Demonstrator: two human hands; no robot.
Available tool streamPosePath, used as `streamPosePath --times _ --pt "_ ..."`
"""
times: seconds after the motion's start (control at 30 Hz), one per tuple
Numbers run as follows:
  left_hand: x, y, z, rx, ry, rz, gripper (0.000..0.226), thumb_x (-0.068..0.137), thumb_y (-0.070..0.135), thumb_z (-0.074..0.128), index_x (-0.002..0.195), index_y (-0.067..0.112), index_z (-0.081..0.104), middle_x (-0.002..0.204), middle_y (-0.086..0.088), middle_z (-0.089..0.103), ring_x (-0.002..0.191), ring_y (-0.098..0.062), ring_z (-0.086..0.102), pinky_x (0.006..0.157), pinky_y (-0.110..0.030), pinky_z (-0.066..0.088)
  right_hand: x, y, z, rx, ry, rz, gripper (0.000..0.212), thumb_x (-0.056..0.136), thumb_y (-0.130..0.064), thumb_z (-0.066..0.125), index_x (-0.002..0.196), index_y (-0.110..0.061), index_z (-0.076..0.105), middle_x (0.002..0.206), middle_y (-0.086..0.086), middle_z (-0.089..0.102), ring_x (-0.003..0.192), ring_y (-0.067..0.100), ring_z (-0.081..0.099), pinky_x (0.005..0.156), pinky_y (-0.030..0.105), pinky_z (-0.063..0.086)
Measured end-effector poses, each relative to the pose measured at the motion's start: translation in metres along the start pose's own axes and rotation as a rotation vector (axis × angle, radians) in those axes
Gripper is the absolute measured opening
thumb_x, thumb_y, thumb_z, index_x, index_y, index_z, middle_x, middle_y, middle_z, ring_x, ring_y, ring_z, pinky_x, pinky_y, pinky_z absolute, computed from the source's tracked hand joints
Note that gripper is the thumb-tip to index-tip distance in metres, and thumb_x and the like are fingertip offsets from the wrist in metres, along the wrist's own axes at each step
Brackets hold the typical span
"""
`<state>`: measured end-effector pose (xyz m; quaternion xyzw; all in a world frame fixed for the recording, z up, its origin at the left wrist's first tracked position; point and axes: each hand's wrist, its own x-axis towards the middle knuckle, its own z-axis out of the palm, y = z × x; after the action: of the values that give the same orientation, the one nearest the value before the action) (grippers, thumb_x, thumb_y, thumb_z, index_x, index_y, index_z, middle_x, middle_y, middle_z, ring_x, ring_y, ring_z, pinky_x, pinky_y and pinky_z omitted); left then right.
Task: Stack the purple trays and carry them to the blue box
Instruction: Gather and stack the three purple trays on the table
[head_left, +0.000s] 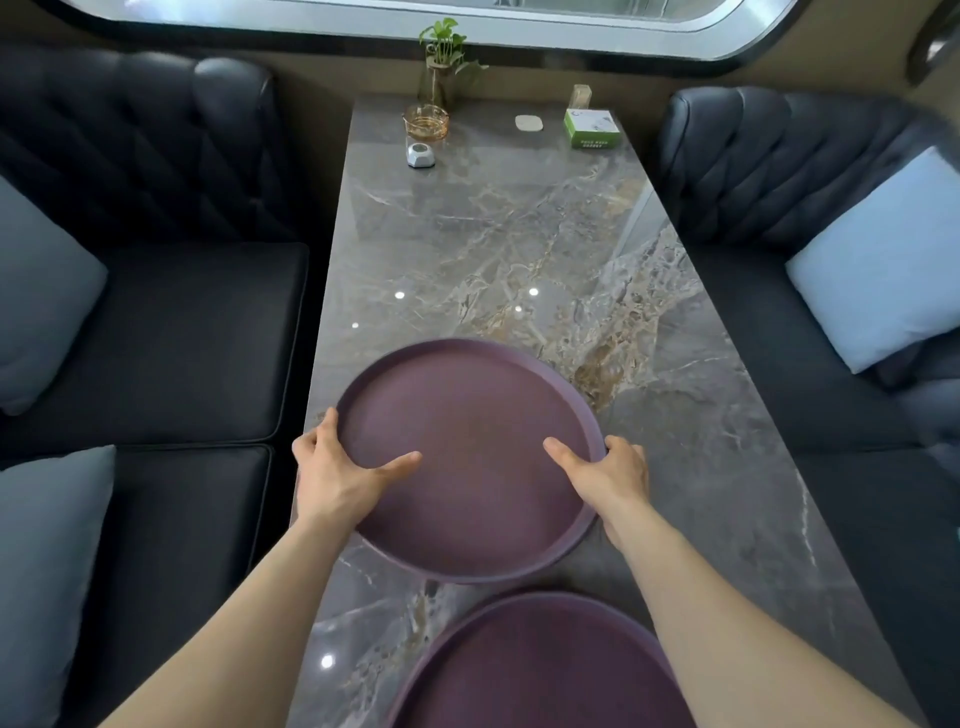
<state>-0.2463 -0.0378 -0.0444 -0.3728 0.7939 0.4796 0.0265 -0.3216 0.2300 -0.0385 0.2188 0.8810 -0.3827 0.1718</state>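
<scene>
Two round purple trays are seen on a grey marble table (467, 234) set between dark tufted sofas. The farther tray (470, 460) is gripped at opposite rims by both hands: the left hand (332, 470) is clamped on its left edge and the right hand (608, 478) on its right edge, each with the thumb laid inside the dish and the fingers curled under. Whether this tray is lifted clear of the marble or tilted on its near edge cannot be told. The nearer tray (535, 665) is left flat at the table's near end, just beside the first and partly cut off by the frame. No blue box is shown.

Several risks are judged to lie ahead. A smooth rim held by thumb pressure alone could be let slip if the tray is swung too fast toward the nearer one. A misaligned drop could leave the stack rocking, and the upper tray could be slid off once carried. Little danger is posed to the amber glass dish (426, 120), the potted plant (444, 57) and the green box (592, 130), which are kept well apart at the far end.
</scene>
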Motion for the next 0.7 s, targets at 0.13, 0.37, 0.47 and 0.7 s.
streamPosePath --times 0.13,0.37,0.47,0.7 --pt "-0.027 0.013 -0.004 -0.008 0.01 0.038 0.128 0.055 0.05 0.094 0.158 0.032 0.02 0.157 0.0 0.021 0.136 -0.024 0.046 0.111 -0.043 0.042 -0.027 0.007 -0.017 0.043 0.056 0.014 0.104 0.071 -0.064 0.076 0.147 -0.005 0.038 0.149 0.008 0.035 0.134 0.032 0.045 0.106 0.046 0.041" --pt "-0.086 0.01 -0.02 -0.049 -0.06 0.141 0.122 0.055 0.049 0.094 0.154 0.038 0.024 0.153 0.003 0.021 0.128 -0.02 0.048 0.11 -0.044 0.043 -0.093 0.041 -0.047 0.161 0.172 0.072 0.106 0.063 -0.072 0.075 0.139 -0.004 0.048 0.144 0.012 0.047 0.127 0.034 0.052 0.105 0.048 0.045" --pt "-0.113 0.006 -0.028 -0.06 -0.082 0.186 0.117 0.056 0.049 0.093 0.152 0.041 0.026 0.152 0.002 0.024 0.119 -0.016 0.047 0.11 -0.043 0.043 -0.104 0.078 -0.05 0.156 0.221 0.079 0.122 0.032 -0.097 0.064 0.113 -0.006 0.065 0.12 0.015 0.066 0.104 0.033 0.066 0.092 0.047 0.055" --pt "-0.164 -0.026 -0.038 -0.053 -0.153 0.293 0.108 0.061 0.045 0.092 0.15 0.044 0.03 0.15 0.002 0.025 0.115 -0.01 0.045 0.108 -0.034 0.041 -0.183 0.123 -0.057 0.186 0.248 0.181 0.089 0.049 -0.081 0.071 0.105 -0.014 0.055 0.105 0.009 0.058 0.095 0.028 0.058 0.094 0.048 0.05"
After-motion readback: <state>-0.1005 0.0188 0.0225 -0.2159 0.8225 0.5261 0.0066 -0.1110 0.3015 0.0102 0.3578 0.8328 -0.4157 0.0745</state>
